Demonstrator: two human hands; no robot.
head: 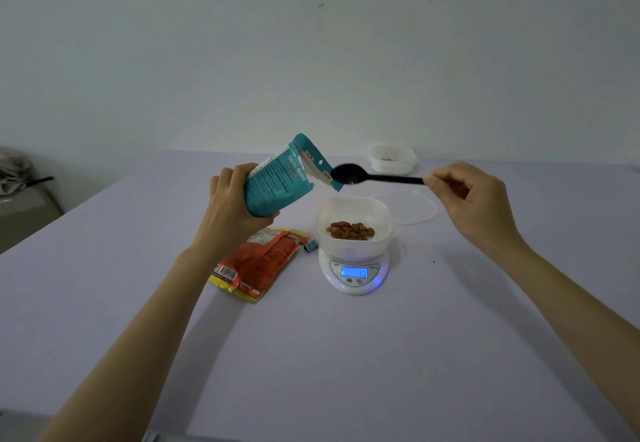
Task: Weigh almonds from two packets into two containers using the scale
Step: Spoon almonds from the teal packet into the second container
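Observation:
My left hand [230, 206] grips a teal almond packet [277, 180], tilted with its open mouth toward the right. My right hand [467, 199] pinches the handle end of a black spoon [349, 174], whose bowl sits at the packet's mouth. Below them a white container [353, 209] with several almonds [351, 230] stands on a white digital scale [353, 273] with a lit blue display. An orange almond packet [258, 265] lies flat on the table, left of the scale. A second white container [391, 157] stands at the back of the table.
A small teal binder clip [310, 246] lies between the orange packet and the scale. A clear lid [420, 208] rests right of the scale. The lilac table [415, 355] stretches wide; a grey object stands off its left edge.

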